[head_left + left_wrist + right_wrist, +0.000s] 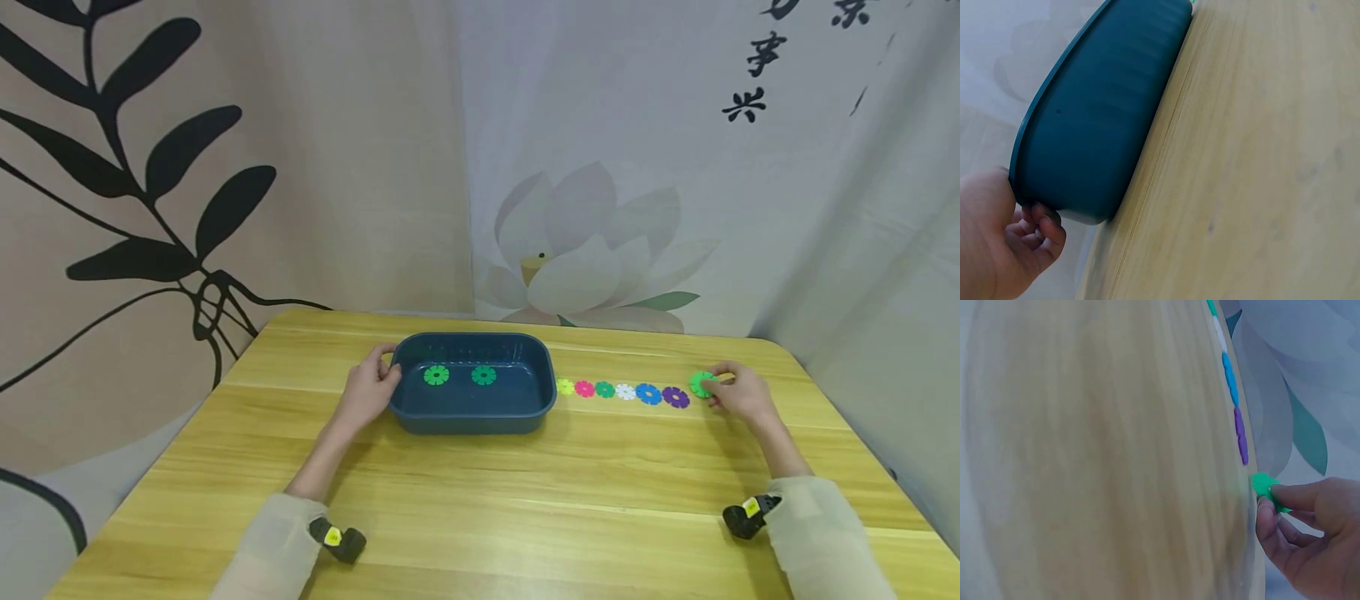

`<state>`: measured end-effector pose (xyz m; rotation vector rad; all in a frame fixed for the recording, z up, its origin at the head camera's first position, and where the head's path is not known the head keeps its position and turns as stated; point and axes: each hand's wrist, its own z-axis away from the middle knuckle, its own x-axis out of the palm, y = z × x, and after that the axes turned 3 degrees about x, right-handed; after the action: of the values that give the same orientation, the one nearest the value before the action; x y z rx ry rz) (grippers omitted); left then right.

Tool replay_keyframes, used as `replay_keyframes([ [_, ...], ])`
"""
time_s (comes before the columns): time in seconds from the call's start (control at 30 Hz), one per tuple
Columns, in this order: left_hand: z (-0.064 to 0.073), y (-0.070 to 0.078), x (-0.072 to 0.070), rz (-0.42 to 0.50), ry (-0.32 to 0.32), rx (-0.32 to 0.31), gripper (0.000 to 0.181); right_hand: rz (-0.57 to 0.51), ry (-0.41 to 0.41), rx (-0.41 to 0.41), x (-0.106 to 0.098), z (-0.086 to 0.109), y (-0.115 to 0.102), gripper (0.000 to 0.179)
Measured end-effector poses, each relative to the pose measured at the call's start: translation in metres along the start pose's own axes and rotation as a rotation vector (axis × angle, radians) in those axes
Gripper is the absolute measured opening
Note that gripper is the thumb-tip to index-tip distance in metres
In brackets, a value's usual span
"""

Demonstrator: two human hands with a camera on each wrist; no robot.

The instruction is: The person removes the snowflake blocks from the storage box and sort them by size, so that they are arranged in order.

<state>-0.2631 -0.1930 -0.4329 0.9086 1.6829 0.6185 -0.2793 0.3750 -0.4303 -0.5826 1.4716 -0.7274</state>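
A dark blue plastic basin (472,423) stands on the table, with two green notched discs (437,375) lying apart on its floor. My left hand (370,385) grips the basin's left end at the rim; in the left wrist view the fingers (1047,231) curl beneath the edge. Over at the right, my right hand (742,392) pinches a bright green notched disc (702,384) between thumb and fingers, just beyond the row's purple disc (676,397). The right wrist view shows the same green disc (1264,484) at the fingertips.
From the basin's right side runs a row of flat notched discs: yellow (566,387), pink, green, white, blue (648,394) and purple. They lie on a wooden table (480,517). Behind it hangs a printed curtain (375,167).
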Motion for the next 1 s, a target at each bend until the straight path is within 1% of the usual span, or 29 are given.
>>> replay_keyframes([
  [0.13, 0.0, 0.0, 0.0, 0.001, 0.0, 0.0, 0.042, 0.016, 0.004, 0.03, -0.002, 0.0, 0.006, 0.038],
  [0.37, 0.0, 0.001, 0.0, 0.005, -0.004, 0.004, 0.042, 0.118, 0.019, 0.069, -0.005, 0.002, 0.008, 0.04],
  [0.5, 0.0, 0.001, 0.0, 0.004, -0.007, 0.002, 0.042, 0.154, 0.022, 0.086, -0.006, 0.004, 0.007, 0.038],
  [0.67, 0.0, 0.001, -0.001, 0.008, -0.005, 0.006, 0.042, 0.172, 0.002, 0.101, -0.008, 0.006, 0.004, 0.037],
  [0.8, 0.001, 0.001, -0.001, 0.009, -0.006, 0.007, 0.042, 0.161, -0.019, 0.105, -0.008, 0.008, 0.003, 0.036],
  [1.0, 0.001, 0.001, -0.001, 0.007, -0.005, 0.004, 0.042, 0.159, -0.024, 0.103, -0.007, 0.011, 0.003, 0.037],
])
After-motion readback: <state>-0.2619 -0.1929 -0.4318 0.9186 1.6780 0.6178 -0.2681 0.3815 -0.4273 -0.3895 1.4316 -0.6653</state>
